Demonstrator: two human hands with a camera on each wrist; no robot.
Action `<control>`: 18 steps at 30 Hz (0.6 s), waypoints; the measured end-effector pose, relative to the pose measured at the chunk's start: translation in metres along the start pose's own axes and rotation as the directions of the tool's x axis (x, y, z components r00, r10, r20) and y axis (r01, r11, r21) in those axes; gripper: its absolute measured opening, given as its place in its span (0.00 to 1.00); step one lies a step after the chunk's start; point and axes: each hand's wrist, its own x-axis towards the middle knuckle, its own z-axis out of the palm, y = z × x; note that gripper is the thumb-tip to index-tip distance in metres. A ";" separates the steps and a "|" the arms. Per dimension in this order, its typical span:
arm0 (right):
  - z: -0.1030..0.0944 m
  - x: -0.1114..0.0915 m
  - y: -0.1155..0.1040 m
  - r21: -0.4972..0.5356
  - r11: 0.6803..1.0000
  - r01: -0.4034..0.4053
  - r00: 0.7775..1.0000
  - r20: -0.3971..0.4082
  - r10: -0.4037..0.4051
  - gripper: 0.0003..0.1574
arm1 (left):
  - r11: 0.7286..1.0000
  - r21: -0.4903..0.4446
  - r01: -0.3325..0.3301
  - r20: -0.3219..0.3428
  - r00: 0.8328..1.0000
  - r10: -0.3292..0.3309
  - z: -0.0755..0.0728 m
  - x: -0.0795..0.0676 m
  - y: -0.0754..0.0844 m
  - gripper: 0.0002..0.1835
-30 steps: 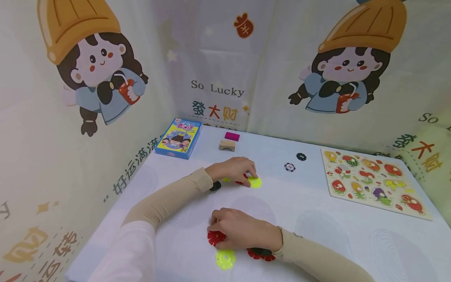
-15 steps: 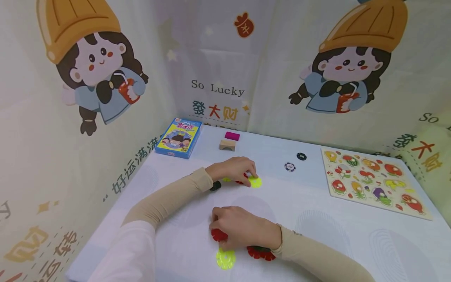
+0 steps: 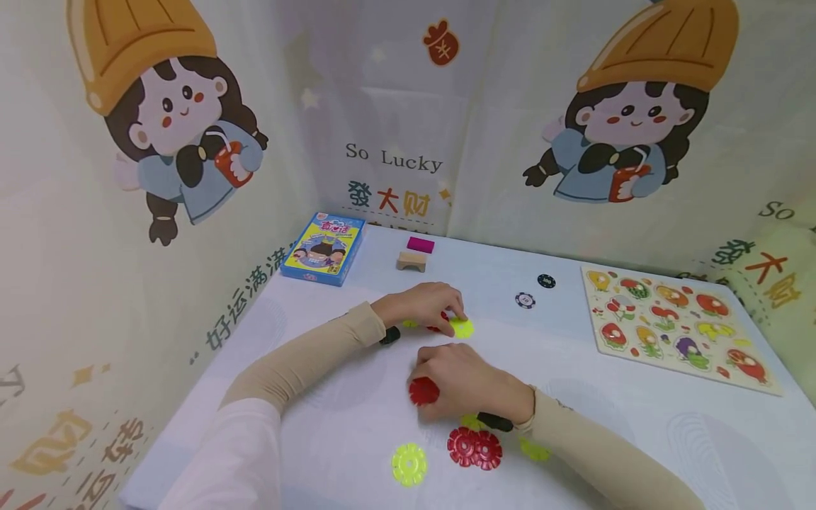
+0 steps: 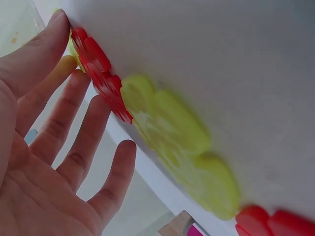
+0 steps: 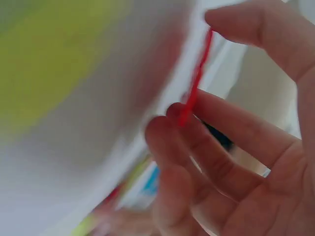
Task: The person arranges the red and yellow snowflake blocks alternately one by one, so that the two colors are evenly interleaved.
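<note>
In the head view my right hand (image 3: 460,379) is above the table, pinching a notched red plastic snowflake disc (image 3: 423,391) by its edges. The right wrist view shows this red disc (image 5: 197,78) edge-on between thumb and fingertips. Farther back, my left hand (image 3: 422,303) rests low at the table, thumb and index fingertip at opposite edges of a yellow-green snowflake disc (image 3: 462,328). Red discs (image 4: 98,71) lie beside it in the left wrist view, followed by another yellow-green disc (image 4: 172,137) in a row; the left hand partly hides this row in the head view.
Near the front lie a yellow-green disc (image 3: 409,465) and two overlapping red discs (image 3: 474,448), with more discs partly under the right wrist. A blue card box (image 3: 324,249), wooden arch block (image 3: 411,262), magenta block (image 3: 421,244), poker chips (image 3: 525,300) and fruit puzzle board (image 3: 676,329) stand around.
My right hand has lifted the red disc from the front of the table and moved it back and to the right, toward the left hand. The left hand has stayed in place.
</note>
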 end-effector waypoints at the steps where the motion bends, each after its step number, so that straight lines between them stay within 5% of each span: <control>1: -0.001 -0.005 0.011 0.007 0.999 -0.038 0.999 -0.018 0.038 0.21 | 1.000 -0.003 -0.005 -0.001 1.000 0.005 0.000 0.000 0.000 0.22; 4: -0.006 -0.021 0.045 0.023 0.988 -0.154 0.984 -0.083 0.156 0.22 | 1.000 -0.013 -0.014 -0.002 1.000 0.014 0.000 0.001 0.001 0.22; 11: -0.017 -0.041 0.109 0.092 0.931 -0.354 0.909 -0.201 0.365 0.25 | 1.000 -0.002 -0.005 0.002 1.000 0.005 -0.001 -0.001 -0.001 0.22; 18: -0.006 -0.037 0.119 0.128 0.931 -0.342 0.919 -0.161 0.360 0.25 | 1.000 0.010 -0.005 0.006 1.000 0.005 -0.001 0.001 -0.001 0.22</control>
